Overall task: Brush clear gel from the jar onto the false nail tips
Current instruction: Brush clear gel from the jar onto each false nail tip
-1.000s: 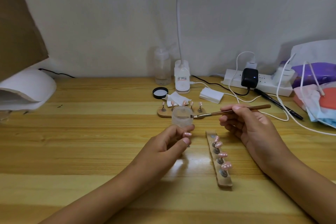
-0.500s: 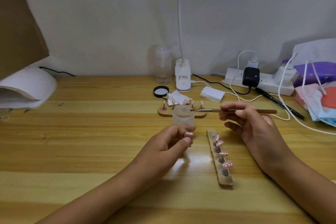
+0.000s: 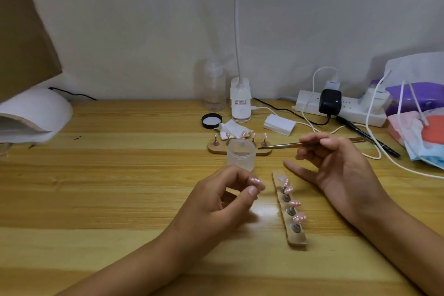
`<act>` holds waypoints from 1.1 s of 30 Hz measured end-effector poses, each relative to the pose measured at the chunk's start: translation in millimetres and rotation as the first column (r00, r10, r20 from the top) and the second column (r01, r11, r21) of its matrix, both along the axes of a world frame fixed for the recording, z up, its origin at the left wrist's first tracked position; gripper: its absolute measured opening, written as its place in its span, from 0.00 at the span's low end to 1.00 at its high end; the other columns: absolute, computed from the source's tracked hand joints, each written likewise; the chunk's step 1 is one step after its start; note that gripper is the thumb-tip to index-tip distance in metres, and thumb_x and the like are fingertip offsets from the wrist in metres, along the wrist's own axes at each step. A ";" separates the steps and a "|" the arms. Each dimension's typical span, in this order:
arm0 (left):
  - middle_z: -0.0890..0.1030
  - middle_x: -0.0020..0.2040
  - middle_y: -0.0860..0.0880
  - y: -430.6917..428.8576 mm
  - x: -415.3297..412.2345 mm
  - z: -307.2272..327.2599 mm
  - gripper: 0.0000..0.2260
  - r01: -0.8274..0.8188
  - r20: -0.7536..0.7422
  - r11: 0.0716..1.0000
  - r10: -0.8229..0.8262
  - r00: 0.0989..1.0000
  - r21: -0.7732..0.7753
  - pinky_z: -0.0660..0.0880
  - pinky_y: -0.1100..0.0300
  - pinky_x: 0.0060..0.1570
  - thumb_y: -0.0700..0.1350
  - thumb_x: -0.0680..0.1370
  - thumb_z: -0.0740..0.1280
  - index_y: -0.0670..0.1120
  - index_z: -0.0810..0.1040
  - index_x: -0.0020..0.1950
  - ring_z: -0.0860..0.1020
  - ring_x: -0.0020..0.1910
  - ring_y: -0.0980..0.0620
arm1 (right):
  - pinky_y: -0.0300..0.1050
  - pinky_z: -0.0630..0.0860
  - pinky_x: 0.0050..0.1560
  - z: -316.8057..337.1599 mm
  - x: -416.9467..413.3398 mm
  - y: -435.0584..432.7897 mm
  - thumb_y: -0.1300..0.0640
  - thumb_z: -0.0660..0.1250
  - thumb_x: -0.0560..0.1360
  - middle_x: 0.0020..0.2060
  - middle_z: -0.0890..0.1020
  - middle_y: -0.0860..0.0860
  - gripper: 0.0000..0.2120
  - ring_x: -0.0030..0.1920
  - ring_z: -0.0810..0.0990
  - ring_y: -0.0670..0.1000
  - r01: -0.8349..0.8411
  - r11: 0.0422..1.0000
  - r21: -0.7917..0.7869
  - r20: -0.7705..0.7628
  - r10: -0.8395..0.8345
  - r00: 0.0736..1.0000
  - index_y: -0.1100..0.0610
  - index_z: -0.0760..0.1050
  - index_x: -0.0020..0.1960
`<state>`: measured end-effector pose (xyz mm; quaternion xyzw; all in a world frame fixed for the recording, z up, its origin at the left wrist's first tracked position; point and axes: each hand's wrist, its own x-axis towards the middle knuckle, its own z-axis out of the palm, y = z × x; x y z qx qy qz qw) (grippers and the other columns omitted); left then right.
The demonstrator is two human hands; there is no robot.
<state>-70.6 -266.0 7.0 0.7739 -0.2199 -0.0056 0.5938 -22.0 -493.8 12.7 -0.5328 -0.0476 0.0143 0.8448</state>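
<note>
Left hand (image 3: 230, 197): fingers curled, thumb and fingertips pinching the held nail tip (image 3: 255, 181), a single pink one; poised just above the middle of the desk (image 3: 120, 175), probably to present its top face to the bristles.
Right hand (image 3: 336, 166): thumb and first fingers clasped round the brush (image 3: 300, 144) at mid-handle, little finger stretched toward the near strip; pen-style hold, suited to fine strokes.
Brush: nearly level, bristle end just beside the right rim of the jar, apart from the held nail tip; gel load too small to tell.
Jar (image 3: 241, 154): clear, uncapped, upright at the desk's centre, just beyond the left hand; short reach for dipping.
Lid (image 3: 212, 120): black, toward the back edge beside the lamp base (image 3: 240, 103); out of the working path.
Near strip (image 3: 296, 240): wooden, running from the centre toward the front edge, between the hands; four pink nail tips (image 3: 294, 204) on pegs, far-end magnet (image 3: 281, 178) bare, presumably the seat of the held nail tip.
Far holder (image 3: 213, 149): oval wooden base behind the jar, partly hidden by it; further tips on pegs, parked clear of the work.
Step in hand, by judgement: between dipping and coating; next move needing a steady, light stroke to avoid flooding the edges.
</note>
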 end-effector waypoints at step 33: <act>0.80 0.39 0.58 -1.3 9.7 -2.4 0.08 0.000 -0.292 0.984 -0.053 0.955 -0.178 0.73 0.69 0.41 0.42 0.76 0.68 0.53 0.84 0.44 0.77 0.38 0.60 | 0.39 0.80 0.42 1.0 -31.7 -5.8 0.57 0.68 0.70 0.35 0.81 0.48 0.06 0.36 0.80 0.43 0.129 0.990 -0.063 0.070 -0.125 0.990 0.49 0.83 0.40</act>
